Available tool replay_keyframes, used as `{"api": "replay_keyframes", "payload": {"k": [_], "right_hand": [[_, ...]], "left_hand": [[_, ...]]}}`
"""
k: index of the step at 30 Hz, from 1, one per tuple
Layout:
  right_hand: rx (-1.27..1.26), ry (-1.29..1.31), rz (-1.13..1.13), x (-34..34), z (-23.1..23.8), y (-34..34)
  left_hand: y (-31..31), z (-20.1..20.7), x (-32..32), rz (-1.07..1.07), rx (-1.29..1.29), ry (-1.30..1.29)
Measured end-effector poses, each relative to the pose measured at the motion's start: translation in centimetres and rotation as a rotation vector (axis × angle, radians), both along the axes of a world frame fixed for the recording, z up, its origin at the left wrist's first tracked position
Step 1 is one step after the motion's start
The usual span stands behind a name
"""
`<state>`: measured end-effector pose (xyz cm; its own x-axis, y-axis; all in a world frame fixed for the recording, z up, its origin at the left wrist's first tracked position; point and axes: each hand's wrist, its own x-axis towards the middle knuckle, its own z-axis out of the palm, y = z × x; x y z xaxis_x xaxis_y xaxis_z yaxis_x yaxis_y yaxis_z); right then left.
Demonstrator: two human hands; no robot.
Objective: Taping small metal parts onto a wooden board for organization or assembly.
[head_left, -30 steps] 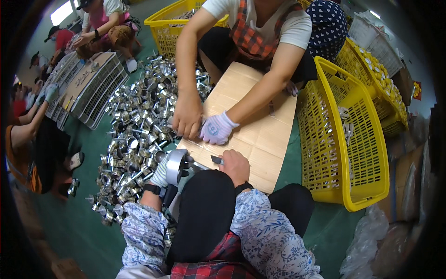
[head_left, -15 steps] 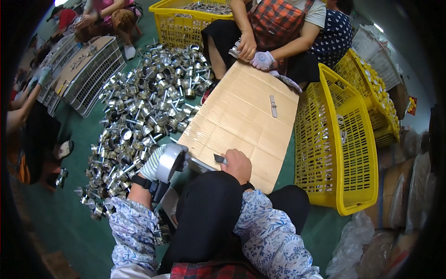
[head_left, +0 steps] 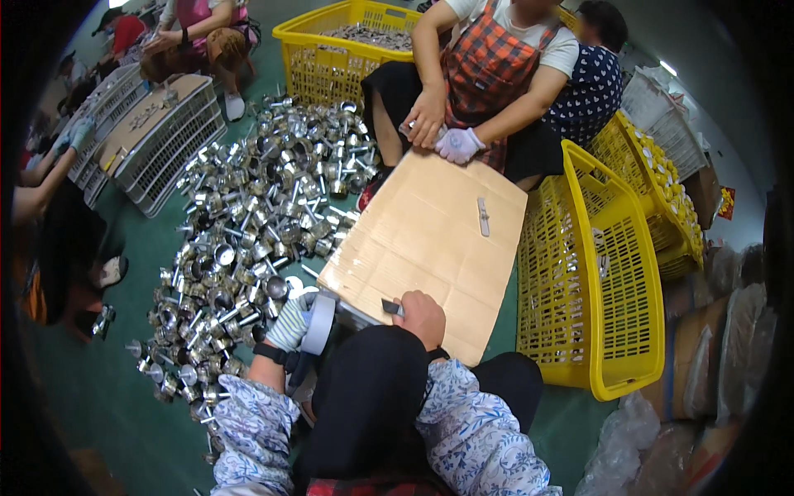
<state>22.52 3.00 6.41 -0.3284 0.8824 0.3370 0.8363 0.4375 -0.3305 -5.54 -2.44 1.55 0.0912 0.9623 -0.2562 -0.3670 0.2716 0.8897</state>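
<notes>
My left hand [head_left: 289, 324], in a striped glove, is closed around a grey round metal cup [head_left: 321, 326] at the left side of the cardboard. Part of its grip is hidden behind the rim. My bare right hand [head_left: 422, 317] rests at the cardboard's near edge, fingers closed on a small knife with a dark, slanted blade [head_left: 391, 307]. The brown cardboard sheet [head_left: 430, 240] lies before me as a work surface. On its far right part is a flat metal strip [head_left: 483, 217], apart from both hands.
Stemmed metal cups [head_left: 248, 223] are heaped on the green floor at the left. A yellow crate [head_left: 633, 331] stands close at the right, another [head_left: 322, 70] at the back. Across from me sits a co-worker, whose gloved hand [head_left: 460, 145] is at the board's far edge.
My left hand and the grey cup have moved slightly lower and right, with the cup's rim turned more edge-on. My right hand keeps its place, still gripping the knife.
</notes>
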Motion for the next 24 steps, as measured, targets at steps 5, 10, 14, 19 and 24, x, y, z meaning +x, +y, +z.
{"api": "replay_keyframes", "payload": {"k": [5, 10, 14, 19, 24], "right_hand": [[-0.005, 0.043, 0.022, -0.4, 1.3, -0.1], [0.024, 0.107, 0.041, 0.2, 1.5, 0.1], [-0.051, 0.007, 0.012, 1.8, 0.9, -0.3], [-0.023, 0.048, 0.032, 3.5, 0.5, 0.1], [0.006, 0.144, 0.053, 4.4, 0.7, 0.1]], "left_hand": [[-0.2, -1.7, -0.2, 0.009, 0.017, -0.05], [0.0, -1.5, -0.2, 0.017, 0.021, -0.01], [0.2, -1.6, 0.4, 0.021, 0.046, 0.028], [0.8, -2.4, 2.6, 0.065, -0.07, -0.14], [1.0, -4.7, 1.6, 0.024, 0.068, 0.103]]}}
